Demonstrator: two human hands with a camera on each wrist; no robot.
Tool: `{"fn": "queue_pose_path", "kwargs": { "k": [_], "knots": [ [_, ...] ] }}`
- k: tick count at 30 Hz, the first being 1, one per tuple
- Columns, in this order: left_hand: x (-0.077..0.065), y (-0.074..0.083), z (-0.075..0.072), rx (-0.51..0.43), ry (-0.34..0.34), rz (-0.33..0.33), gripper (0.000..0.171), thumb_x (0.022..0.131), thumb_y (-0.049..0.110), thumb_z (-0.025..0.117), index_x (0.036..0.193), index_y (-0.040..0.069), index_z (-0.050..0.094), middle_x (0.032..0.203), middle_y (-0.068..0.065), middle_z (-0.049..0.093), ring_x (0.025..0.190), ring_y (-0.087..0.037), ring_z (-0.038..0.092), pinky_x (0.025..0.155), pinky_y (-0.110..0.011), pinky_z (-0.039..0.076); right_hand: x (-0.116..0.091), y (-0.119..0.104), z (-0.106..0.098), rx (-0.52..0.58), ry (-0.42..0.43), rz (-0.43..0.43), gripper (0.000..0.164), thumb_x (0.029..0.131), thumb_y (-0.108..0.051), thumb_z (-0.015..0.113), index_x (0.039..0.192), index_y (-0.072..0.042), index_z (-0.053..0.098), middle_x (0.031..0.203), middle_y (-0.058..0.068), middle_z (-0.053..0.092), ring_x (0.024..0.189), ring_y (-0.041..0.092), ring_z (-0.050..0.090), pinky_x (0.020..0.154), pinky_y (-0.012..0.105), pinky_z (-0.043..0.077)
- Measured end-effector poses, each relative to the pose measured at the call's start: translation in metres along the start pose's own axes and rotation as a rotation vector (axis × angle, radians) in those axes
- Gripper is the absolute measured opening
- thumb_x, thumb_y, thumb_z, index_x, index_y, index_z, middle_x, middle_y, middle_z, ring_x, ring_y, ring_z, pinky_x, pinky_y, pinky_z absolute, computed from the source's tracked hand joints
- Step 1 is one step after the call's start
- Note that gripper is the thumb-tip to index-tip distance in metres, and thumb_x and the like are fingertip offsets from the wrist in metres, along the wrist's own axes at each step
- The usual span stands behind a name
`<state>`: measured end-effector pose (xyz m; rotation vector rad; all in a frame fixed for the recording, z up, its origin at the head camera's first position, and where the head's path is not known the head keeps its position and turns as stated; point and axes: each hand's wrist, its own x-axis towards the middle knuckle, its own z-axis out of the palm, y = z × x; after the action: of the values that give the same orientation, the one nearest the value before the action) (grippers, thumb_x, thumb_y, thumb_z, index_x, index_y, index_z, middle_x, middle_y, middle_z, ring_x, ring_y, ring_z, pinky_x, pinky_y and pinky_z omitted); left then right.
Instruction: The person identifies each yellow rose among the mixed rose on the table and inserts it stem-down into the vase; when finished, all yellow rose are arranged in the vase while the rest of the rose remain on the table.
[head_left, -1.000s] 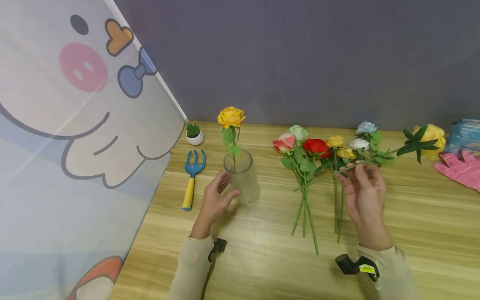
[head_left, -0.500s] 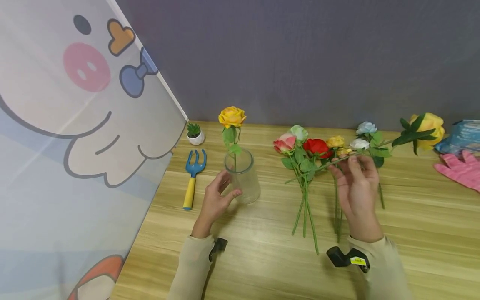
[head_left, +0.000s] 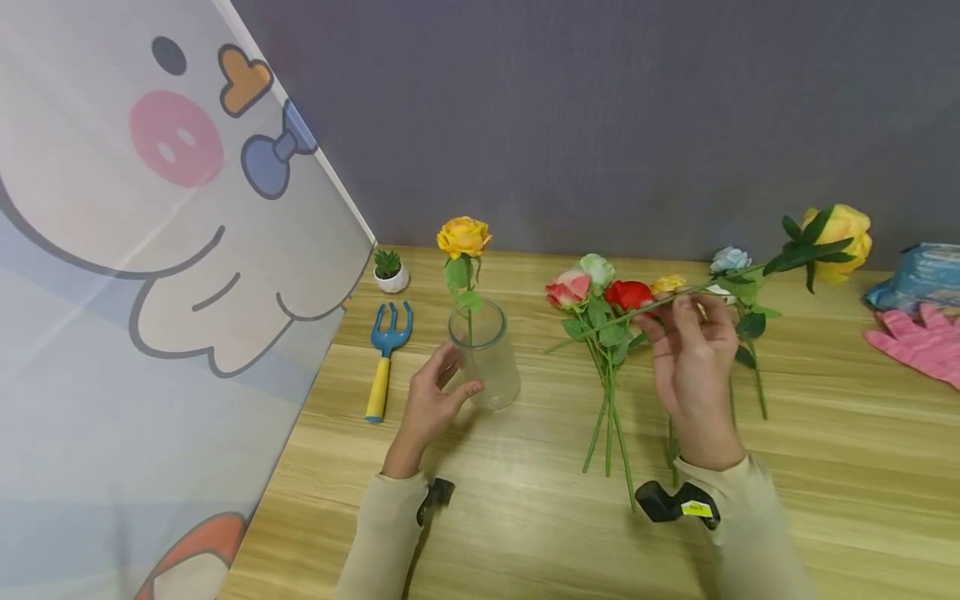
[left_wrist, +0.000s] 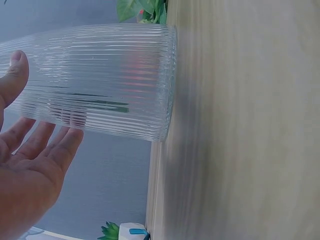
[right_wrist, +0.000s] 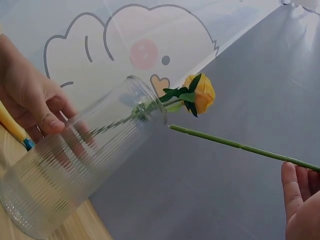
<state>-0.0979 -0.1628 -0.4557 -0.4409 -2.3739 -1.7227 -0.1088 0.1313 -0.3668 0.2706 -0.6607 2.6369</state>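
My left hand [head_left: 435, 387] holds the ribbed clear glass vase [head_left: 491, 367] from its left side, thumb in front and fingers behind. A yellow-orange rose [head_left: 463, 237] stands in the vase, its bloom above the rim. My right hand [head_left: 693, 367] pinches the green stem of another yellow rose [head_left: 843, 242] between thumb and fingers. This rose lies nearly level in the air, bloom to the right and cut end to the left. In the right wrist view the stem [right_wrist: 215, 140] ends close to the vase rim, outside it.
Under the held stem lie a pink rose [head_left: 570, 289], a red rose [head_left: 628, 296] and several others. A blue hand fork with a yellow handle [head_left: 381, 383] and a potted succulent [head_left: 390, 272] are left. Pink glove [head_left: 918, 340] and blue packet [head_left: 922, 279] lie right.
My right hand has moved left and slightly away from me with the yellow rose, uncovering flowers on the table. The left hand and vase have stayed put.
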Motion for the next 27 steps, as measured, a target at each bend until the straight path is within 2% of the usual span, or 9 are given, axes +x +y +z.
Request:
{"fn": "queue_pose_path", "kwargs": {
  "k": [4, 9, 16, 18, 27],
  "knots": [
    [0.000, 0.000, 0.000, -0.003, 0.003, -0.005, 0.075, 0.080, -0.009, 0.082, 0.146, -0.011, 0.047, 0.139, -0.032, 0.058, 0.132, -0.046, 0.056, 0.113, -0.046, 0.048, 0.001, 0.003, 0.005, -0.025, 0.004, -0.003, 0.003, 0.101, 0.009, 0.057, 0.100, 0.010, 0.060, 0.094, 0.018, 0.064, 0.077, 0.027, 0.071, 0.066, 0.034, 0.067],
    [0.000, 0.001, 0.000, -0.001, 0.003, -0.012, 0.075, 0.080, -0.009, 0.081, 0.146, -0.013, 0.046, 0.140, -0.032, 0.057, 0.133, -0.047, 0.055, 0.113, -0.046, 0.048, 0.002, 0.006, 0.008, 0.005, -0.014, -0.009, 0.003, 0.101, 0.011, 0.056, 0.101, 0.012, 0.059, 0.093, 0.020, 0.065, 0.077, 0.028, 0.071, 0.067, 0.036, 0.067],
    [-0.004, 0.000, 0.000, -0.003, -0.002, -0.019, 0.071, 0.082, -0.008, 0.081, 0.145, -0.012, 0.049, 0.138, -0.032, 0.059, 0.131, -0.047, 0.056, 0.112, -0.048, 0.049, 0.000, 0.009, 0.013, -0.019, 0.012, -0.004, 0.006, 0.101, 0.011, 0.055, 0.099, 0.009, 0.060, 0.091, 0.020, 0.067, 0.077, 0.026, 0.071, 0.067, 0.035, 0.067],
    [-0.004, -0.001, 0.001, -0.003, -0.004, -0.019, 0.070, 0.082, -0.008, 0.080, 0.144, -0.012, 0.049, 0.137, -0.032, 0.059, 0.131, -0.047, 0.057, 0.112, -0.048, 0.049, 0.001, 0.010, 0.015, -0.041, -0.006, -0.012, 0.006, 0.101, 0.009, 0.057, 0.098, 0.008, 0.061, 0.092, 0.018, 0.067, 0.078, 0.025, 0.071, 0.068, 0.034, 0.067],
    [-0.002, 0.000, 0.000, -0.008, 0.002, -0.014, 0.071, 0.081, -0.010, 0.081, 0.144, -0.012, 0.049, 0.137, -0.032, 0.059, 0.131, -0.047, 0.057, 0.112, -0.049, 0.049, 0.008, 0.020, 0.026, -0.006, -0.120, -0.015, 0.004, 0.100, 0.007, 0.060, 0.100, 0.010, 0.063, 0.092, 0.019, 0.068, 0.080, 0.028, 0.073, 0.072, 0.036, 0.067]
  ]
}}
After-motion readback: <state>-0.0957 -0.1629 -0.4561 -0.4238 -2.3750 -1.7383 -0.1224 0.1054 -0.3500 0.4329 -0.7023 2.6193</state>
